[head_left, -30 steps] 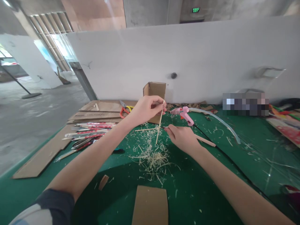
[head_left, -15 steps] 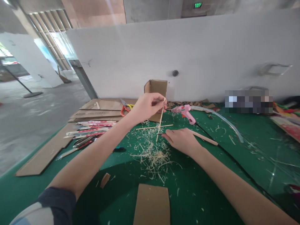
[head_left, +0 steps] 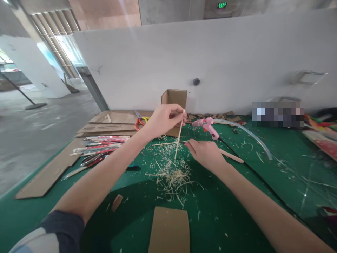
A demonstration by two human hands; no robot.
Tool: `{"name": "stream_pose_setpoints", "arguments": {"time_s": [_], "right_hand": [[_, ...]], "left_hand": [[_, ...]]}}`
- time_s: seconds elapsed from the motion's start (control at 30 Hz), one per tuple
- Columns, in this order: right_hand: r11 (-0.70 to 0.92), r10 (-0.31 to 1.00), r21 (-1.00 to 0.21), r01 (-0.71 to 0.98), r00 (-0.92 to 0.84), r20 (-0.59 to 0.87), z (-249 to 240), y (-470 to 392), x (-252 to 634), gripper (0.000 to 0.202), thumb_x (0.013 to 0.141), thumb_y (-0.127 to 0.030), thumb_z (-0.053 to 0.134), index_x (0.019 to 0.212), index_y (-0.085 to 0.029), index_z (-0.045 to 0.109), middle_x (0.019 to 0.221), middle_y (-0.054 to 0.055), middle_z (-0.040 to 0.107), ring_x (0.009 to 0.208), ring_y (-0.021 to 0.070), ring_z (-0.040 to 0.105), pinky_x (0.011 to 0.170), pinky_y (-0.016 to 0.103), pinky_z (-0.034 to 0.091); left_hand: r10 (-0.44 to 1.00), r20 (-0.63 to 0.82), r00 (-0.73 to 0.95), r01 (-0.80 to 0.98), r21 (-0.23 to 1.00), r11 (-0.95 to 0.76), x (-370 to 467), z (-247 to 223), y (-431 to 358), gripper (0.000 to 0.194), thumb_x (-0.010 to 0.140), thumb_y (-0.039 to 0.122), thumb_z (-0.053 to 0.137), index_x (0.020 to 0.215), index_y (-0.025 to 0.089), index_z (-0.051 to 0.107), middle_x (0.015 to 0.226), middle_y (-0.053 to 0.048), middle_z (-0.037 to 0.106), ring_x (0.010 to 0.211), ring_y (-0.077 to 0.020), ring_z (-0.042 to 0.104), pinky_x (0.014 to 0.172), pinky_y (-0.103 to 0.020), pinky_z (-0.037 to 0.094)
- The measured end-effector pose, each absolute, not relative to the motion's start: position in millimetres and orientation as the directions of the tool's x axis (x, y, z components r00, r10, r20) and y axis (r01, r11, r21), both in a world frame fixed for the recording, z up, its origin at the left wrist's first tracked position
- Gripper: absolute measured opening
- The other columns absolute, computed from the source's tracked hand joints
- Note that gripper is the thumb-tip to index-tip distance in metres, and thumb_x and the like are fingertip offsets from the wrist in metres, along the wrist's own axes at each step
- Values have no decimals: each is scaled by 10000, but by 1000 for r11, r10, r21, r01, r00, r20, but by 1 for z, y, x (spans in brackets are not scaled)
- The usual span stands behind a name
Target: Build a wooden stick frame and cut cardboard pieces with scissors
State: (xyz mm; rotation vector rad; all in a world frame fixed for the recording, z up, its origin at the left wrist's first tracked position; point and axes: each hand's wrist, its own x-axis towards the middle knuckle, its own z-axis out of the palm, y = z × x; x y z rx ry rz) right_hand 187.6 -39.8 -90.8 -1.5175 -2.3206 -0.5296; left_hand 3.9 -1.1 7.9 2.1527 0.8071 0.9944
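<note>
My left hand pinches the upper end of a thin bamboo stick, which slants down toward the green table. My right hand is closed just right of that stick, with a thin dark blade tip, apparently a knife, barely showing at its fingertips; the rest is hidden. A second thin stick lies crosswise behind the held one, its right end reaching my right fingers. Below both hands is a heap of pale curled shavings. A pale wooden rod extends behind my right hand; whether it is held I cannot tell.
A pink glue gun with a black cord lies right of the hands. Orange-and-yellow scissors, wrapped sticks and cardboard sheets are at left. A folded cardboard piece stands behind; another cardboard piece lies in front.
My right hand has moved slightly up and to the right, so the blade tip no longer meets the held stick's lower part. My left hand stays in place with the stick.
</note>
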Motion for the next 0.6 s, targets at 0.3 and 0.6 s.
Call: {"name": "stream_pose_setpoints", "arguments": {"time_s": [0.3,0.6], "right_hand": [[369,852,122,922,-388,352,-82,-43,188,453,969,-407,241,811,-168,593,615,46,637,523,152,568,470,267,149],[422,802,185,888,-460,381,-99,-46,193,498,967,-451,235,728,-183,580,547,18,611,495,140,550,490,266,136]], "left_hand": [[747,415,520,255,759,-599,6,7,0,171,842,324,486,852,168,558,862,-62,671,814,-140,645,748,-254,542],[744,441,501,256,746,-614,4,6,1,187,830,336,504,839,157,558,845,-73,670,795,-146,650,723,-258,541]]}}
